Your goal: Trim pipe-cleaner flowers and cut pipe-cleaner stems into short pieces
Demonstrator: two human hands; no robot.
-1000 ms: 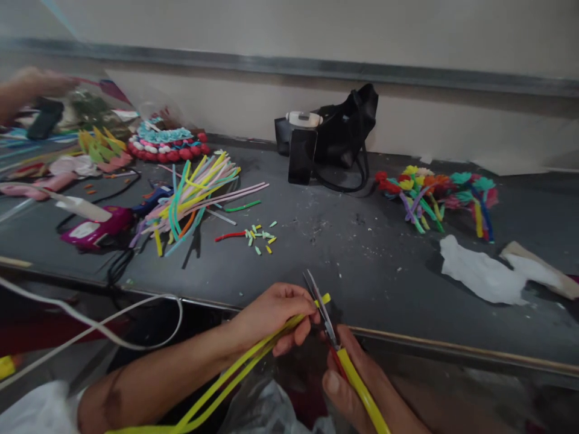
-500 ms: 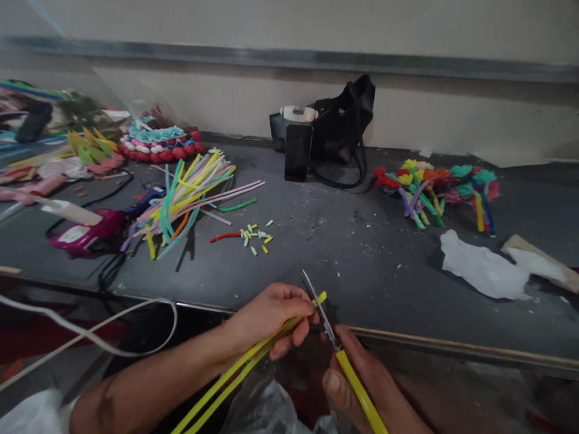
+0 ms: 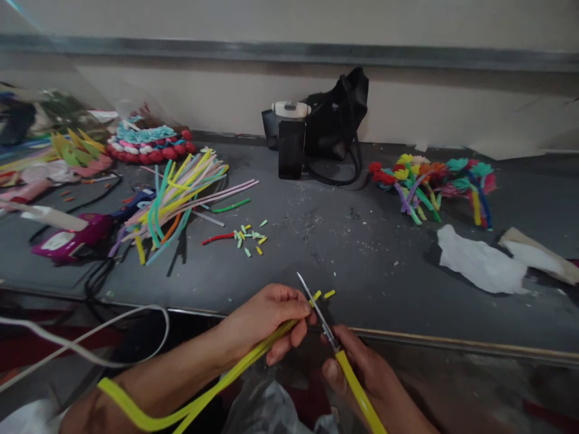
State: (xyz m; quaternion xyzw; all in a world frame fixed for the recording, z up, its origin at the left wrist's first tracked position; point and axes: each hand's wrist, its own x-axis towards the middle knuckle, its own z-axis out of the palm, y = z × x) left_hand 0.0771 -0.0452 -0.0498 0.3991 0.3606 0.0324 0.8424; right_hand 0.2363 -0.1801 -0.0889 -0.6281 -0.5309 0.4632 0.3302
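Observation:
My left hand (image 3: 278, 313) is closed around two yellow pipe cleaners (image 3: 226, 381), pinching them close to one end. Their long tails run back over my forearm, and one end bends up at lower left. In my right hand (image 3: 362, 371) are scissors (image 3: 323, 322) with yellow handles. The blades cross the pipe cleaners just past my left fingertips. Beyond the blades a short yellow cut piece (image 3: 330, 293) lies on the table. A small pile of green and yellow snippets (image 3: 249, 236) lies farther off, touching a red pipe cleaner (image 3: 218, 239).
Coloured pipe cleaners (image 3: 181, 196) lie heaped at left, beside a purple glue gun (image 3: 75, 237). Behind stand a phone (image 3: 292, 149) and a black bag (image 3: 337, 117). Pipe-cleaner flowers (image 3: 429, 175) and white paper (image 3: 479, 259) are at right. A white cable (image 3: 90, 343) loops below the table edge.
A short yellow piece now lies separately on the table past the scissors. The pipe cleaners' tail has swung into view at lower left. The view has shifted slightly.

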